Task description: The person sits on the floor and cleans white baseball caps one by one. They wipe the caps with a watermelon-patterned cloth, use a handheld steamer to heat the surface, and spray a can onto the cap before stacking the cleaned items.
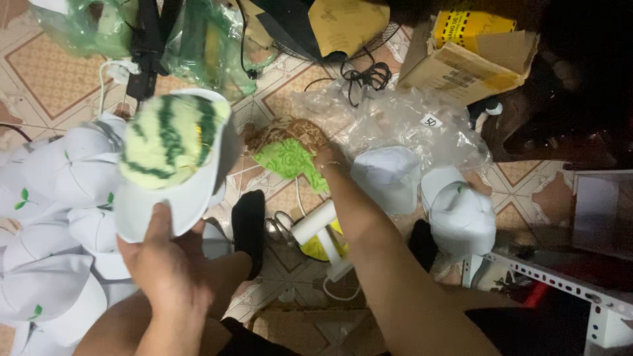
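I am holding a white cap (pixel 173 198) up in my left hand (pixel 168 264), fingers curled around its brim and thumb pressed on top, so the hand is closed on it; a round green-and-cream striped patch (pixel 168 142) is sitting on the cap's front. I am stretching my right hand (pixel 328 157) out over the tiled floor (pixel 46 72) toward a green patterned cloth (pixel 290 161) lying near the middle, and the fingers are touching its far end, but I cannot tell how far they are opened. A pile of white caps (pixel 53 231) is lying along the left edge of the floor, and two more white caps (pixel 422 191) are resting just right of my forearm, beside a crumpled clear plastic bag (pixel 395 118). A white glue gun (pixel 316 227) and scissors (pixel 280 227) are lying between my arms. A cardboard box (pixel 461 66) is standing toward the far right corner.
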